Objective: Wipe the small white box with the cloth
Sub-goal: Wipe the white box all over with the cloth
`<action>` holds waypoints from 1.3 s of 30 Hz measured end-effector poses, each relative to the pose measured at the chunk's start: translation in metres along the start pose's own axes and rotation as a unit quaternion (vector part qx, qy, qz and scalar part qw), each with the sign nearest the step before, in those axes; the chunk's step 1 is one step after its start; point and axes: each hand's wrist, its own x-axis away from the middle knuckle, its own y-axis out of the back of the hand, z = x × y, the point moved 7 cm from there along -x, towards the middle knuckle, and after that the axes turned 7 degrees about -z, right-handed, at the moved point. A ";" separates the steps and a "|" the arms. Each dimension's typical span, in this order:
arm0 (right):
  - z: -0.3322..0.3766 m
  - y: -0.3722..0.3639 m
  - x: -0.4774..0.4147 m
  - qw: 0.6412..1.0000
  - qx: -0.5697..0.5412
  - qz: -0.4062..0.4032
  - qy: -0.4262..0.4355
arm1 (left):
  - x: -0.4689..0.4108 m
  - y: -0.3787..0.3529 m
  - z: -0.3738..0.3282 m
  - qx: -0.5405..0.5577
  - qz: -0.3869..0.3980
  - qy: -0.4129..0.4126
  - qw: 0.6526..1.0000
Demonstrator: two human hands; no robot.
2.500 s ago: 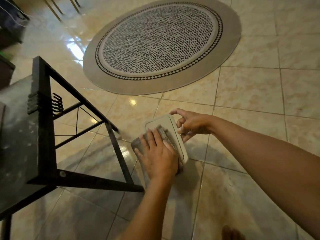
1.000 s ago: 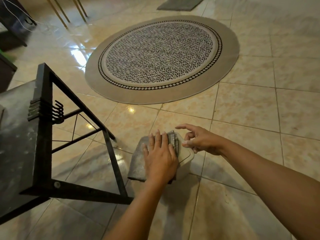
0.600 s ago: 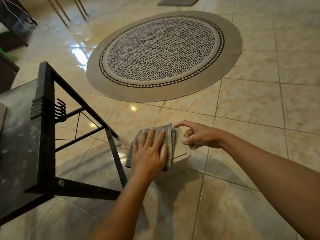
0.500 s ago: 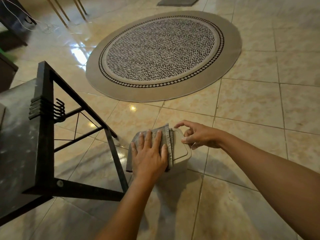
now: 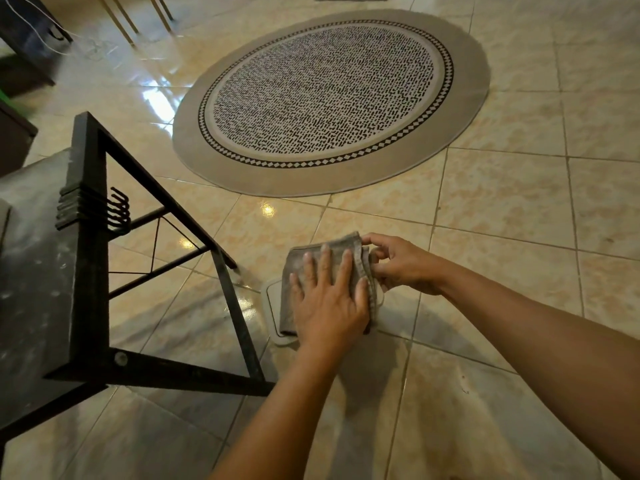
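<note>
The small white box (image 5: 272, 308) stands on the tiled floor, with only its left and near rim showing. A folded grey cloth (image 5: 294, 268) lies over its top. My left hand (image 5: 329, 299) presses flat on the cloth, fingers spread and pointing away from me. My right hand (image 5: 401, 265) is at the box's far right side, its fingers curled against the cloth's folded edge and the box. The rest of the box is hidden under the cloth and my hands.
A black metal-framed table (image 5: 86, 271) with a dark dusty top stands to the left, one leg close to the box. A round patterned rug (image 5: 329, 95) lies on the floor beyond. Dark furniture (image 5: 20, 57) and thin metal legs (image 5: 121, 15) stand at the far left.
My left hand has slid the cloth rightward across the box top, uncovering the box's left rim. My right hand has closed in on the cloth's right edge.
</note>
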 end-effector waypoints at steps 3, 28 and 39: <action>-0.001 0.002 0.001 1.000 0.000 -0.028 0.006 | -0.008 0.004 0.028 0.007 -0.027 0.034 0.999; 0.001 -0.001 0.008 0.997 -0.029 0.037 -0.057 | 0.009 0.002 0.049 -0.011 -0.004 0.059 0.998; -0.005 -0.001 0.004 0.998 -0.042 -0.017 -0.051 | -0.008 -0.001 0.053 -0.024 -0.010 0.073 0.997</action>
